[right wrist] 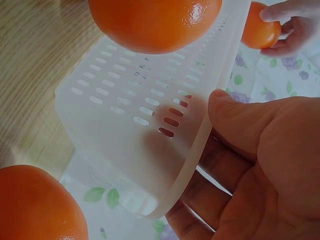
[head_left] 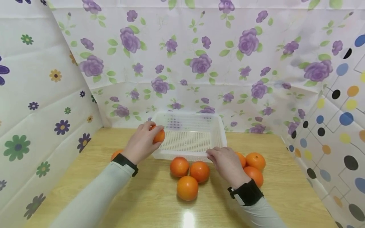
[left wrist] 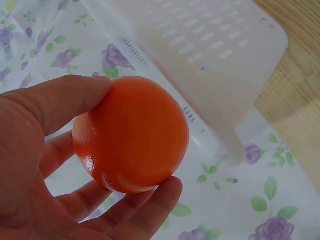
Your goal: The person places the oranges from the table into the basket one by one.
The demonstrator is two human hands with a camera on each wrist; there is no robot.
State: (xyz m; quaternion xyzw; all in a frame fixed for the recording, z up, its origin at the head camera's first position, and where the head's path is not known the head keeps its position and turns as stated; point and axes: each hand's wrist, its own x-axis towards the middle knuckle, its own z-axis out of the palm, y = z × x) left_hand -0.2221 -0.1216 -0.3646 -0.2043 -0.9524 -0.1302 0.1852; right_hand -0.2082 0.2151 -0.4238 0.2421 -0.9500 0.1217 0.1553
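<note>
My left hand (head_left: 144, 141) holds an orange (left wrist: 132, 135) between thumb and fingers, at the left end of a white plastic basket (head_left: 182, 155). The same orange also shows in the right wrist view. With thumb and fingers on either side of the rim, my right hand (head_left: 226, 163) grips the front right part of the basket; its fingers show through the wall in the right wrist view. Inside, the perforated basket floor is bare. In front of the basket lie three oranges (head_left: 187, 188), close together.
Beside my right hand sits a group of oranges (head_left: 255, 161), partly hidden by that hand. Another orange (head_left: 116, 154) is mostly covered by my left wrist. Behind the wooden table (head_left: 154, 202) hangs a floral cloth (head_left: 199, 63), with patterned cloths on both sides.
</note>
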